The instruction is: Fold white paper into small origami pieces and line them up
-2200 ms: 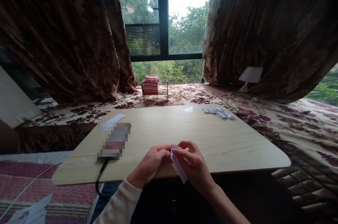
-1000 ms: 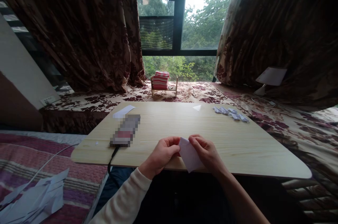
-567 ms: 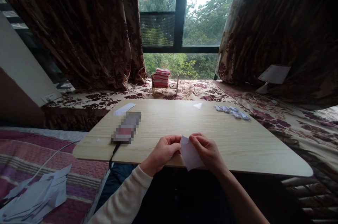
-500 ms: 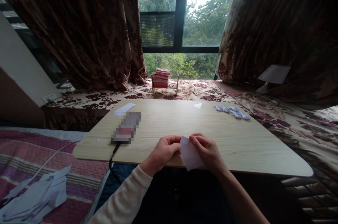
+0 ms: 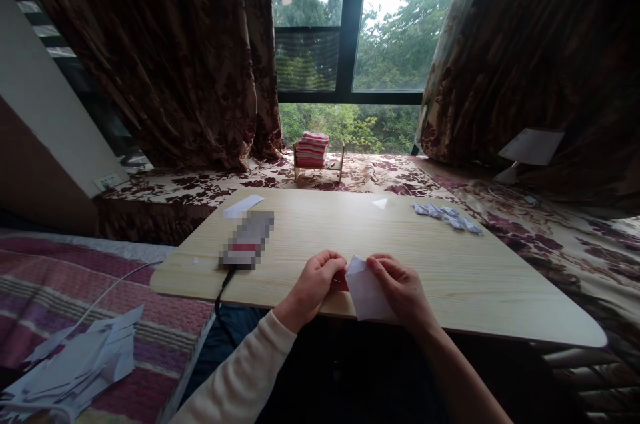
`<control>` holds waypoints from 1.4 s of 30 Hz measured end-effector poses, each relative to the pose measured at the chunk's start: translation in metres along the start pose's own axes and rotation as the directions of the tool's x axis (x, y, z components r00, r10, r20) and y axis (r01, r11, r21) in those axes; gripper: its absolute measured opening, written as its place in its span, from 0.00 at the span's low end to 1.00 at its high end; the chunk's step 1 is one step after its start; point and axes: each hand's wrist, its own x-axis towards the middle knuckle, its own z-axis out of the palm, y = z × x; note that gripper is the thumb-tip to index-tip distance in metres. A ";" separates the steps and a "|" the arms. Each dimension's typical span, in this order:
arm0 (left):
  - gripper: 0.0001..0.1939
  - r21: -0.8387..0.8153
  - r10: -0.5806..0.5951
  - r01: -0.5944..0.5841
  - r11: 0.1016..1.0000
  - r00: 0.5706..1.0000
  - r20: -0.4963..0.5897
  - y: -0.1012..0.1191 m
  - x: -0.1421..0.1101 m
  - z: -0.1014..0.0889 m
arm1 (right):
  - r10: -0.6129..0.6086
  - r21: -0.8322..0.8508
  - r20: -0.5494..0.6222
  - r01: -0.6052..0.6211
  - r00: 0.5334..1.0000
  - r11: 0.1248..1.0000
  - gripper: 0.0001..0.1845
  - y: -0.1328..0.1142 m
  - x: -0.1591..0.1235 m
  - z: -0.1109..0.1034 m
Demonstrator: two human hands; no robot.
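A folded piece of white paper (image 5: 369,294) hangs tilted over the table's near edge. My right hand (image 5: 403,287) is closed on its upper right side, with the thumb pressed on the front. My left hand (image 5: 317,284) is closed just beside the paper's left edge, fingers curled. A small dark red patch (image 5: 341,281) shows below the left fingertips; what it is I cannot make out. Several small folded paper pieces (image 5: 450,216) lie in a group at the far right of the table. One flat white paper triangle (image 5: 381,203) lies near the far edge.
On the pale wooden table (image 5: 310,224), a blurred-out device (image 5: 247,242) with a black cord lies at left, near a white paper strip (image 5: 243,206). Loose paper strips (image 5: 83,367) are heaped on the striped bed at lower left. A small rack with folded striped cloths (image 5: 313,149) stands by the window.
My left thumb and fingers have shifted at the paper's left edge, and the red patch now shows beneath them. My right hand keeps its hold. The whole view has shifted slightly.
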 end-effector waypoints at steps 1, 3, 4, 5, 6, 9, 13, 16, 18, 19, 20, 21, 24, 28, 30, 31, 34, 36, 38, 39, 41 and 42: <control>0.10 0.014 0.009 -0.009 1.000 1.000 -0.004 0.000 0.000 0.001 | 0.001 0.009 0.000 -0.001 1.000 1.000 0.20 0.000 0.000 0.000; 0.12 0.059 0.029 -0.028 0.998 1.000 -0.011 -0.001 0.001 0.002 | 0.002 0.029 0.001 -0.002 1.000 1.000 0.19 0.001 0.000 -0.001; 0.12 0.087 0.042 -0.041 0.995 0.999 -0.017 -0.002 0.001 0.003 | 0.002 0.038 0.002 -0.002 1.000 0.999 0.19 0.001 0.000 -0.001; 0.13 0.117 0.060 -0.056 0.992 0.998 -0.027 -0.003 0.001 0.003 | 0.002 0.046 0.003 -0.002 1.000 0.999 0.19 0.001 0.000 -0.001; 0.13 0.145 0.081 -0.074 0.987 0.996 -0.042 -0.004 0.001 0.004 | 0.001 0.053 0.003 -0.002 1.000 0.999 0.19 0.002 -0.001 -0.001; 0.12 0.216 0.157 -0.133 0.967 0.982 -0.101 -0.010 0.001 0.006 | -0.001 0.069 0.008 0.001 1.000 0.998 0.18 0.002 -0.002 -0.002; 0.11 0.264 0.232 -0.185 0.947 0.960 -0.158 -0.015 -0.001 0.006 | -0.002 0.082 0.015 0.001 1.000 0.997 0.18 0.002 -0.003 -0.002; 0.12 0.264 0.254 -0.204 0.943 0.951 -0.174 -0.016 -0.001 0.007 | 0.003 0.085 0.031 -0.005 1.000 0.996 0.19 0.001 -0.003 -0.001; 0.12 0.257 0.256 -0.209 0.944 0.952 -0.169 -0.016 -0.002 0.007 | 0.005 0.082 0.041 -0.008 0.999 0.997 0.19 0.001 -0.003 -0.001; 0.11 0.253 0.254 -0.208 0.945 0.953 -0.163 -0.016 -0.002 0.006 | 0.006 0.079 0.042 -0.009 0.999 0.997 0.19 0.001 -0.003 -0.001; 0.11 0.249 0.250 -0.206 0.946 0.956 -0.157 -0.016 -0.002 0.006 | 0.007 0.077 0.043 -0.010 0.999 0.997 0.20 0.001 -0.003 -0.001; 0.11 0.245 0.243 -0.202 0.948 0.958 -0.150 -0.015 -0.003 0.006 | 0.008 0.074 0.043 -0.011 0.999 0.997 0.20 0.001 -0.003 -0.001; 0.11 0.231 0.215 -0.181 0.956 0.968 -0.130 -0.014 -0.003 0.004 | 0.017 0.065 0.036 -0.020 0.999 0.998 0.20 0.000 -0.003 -0.002; 0.09 0.212 0.182 -0.153 0.965 0.976 -0.122 -0.014 -0.003 0.003 | 0.038 0.061 0.024 -0.039 0.999 0.997 0.19 -0.001 -0.003 -0.002; 0.09 0.207 0.178 -0.149 0.967 0.976 -0.129 -0.014 -0.002 0.003 | 0.047 0.062 0.021 -0.048 0.999 0.997 0.19 -0.001 -0.003 -0.002; 0.09 0.205 0.178 -0.149 0.967 0.975 -0.132 -0.014 -0.002 0.003 | 0.050 0.063 0.022 -0.052 0.998 0.997 0.20 -0.001 -0.003 -0.002; 0.10 0.191 0.178 -0.151 0.970 0.975 -0.133 -0.014 -0.003 0.004 | 0.051 0.066 0.027 -0.052 0.998 0.996 0.20 -0.001 -0.003 -0.002; 0.11 0.176 0.172 -0.148 0.973 0.977 -0.129 -0.013 -0.003 0.005 | 0.043 0.065 0.030 -0.045 0.999 0.997 0.21 -0.001 -0.003 -0.002; 0.11 0.160 0.165 -0.144 0.976 0.978 -0.126 -0.012 -0.004 0.005 | 0.036 0.063 0.029 -0.038 0.999 0.997 0.21 -0.001 -0.003 -0.002; 0.11 0.153 0.163 -0.143 0.978 0.979 -0.124 -0.012 -0.004 0.005 | 0.033 0.062 0.027 -0.035 0.999 0.997 0.22 -0.001 -0.003 -0.002; 0.12 0.139 0.156 -0.139 0.981 0.981 -0.119 -0.012 -0.004 0.005 | 0.032 0.059 0.021 -0.033 0.999 0.998 0.21 -0.001 -0.003 -0.002; 0.13 0.131 0.150 -0.134 0.982 0.982 -0.117 -0.012 -0.004 0.005 | 0.032 0.057 0.019 -0.033 0.999 0.998 0.21 -0.001 -0.003 -0.002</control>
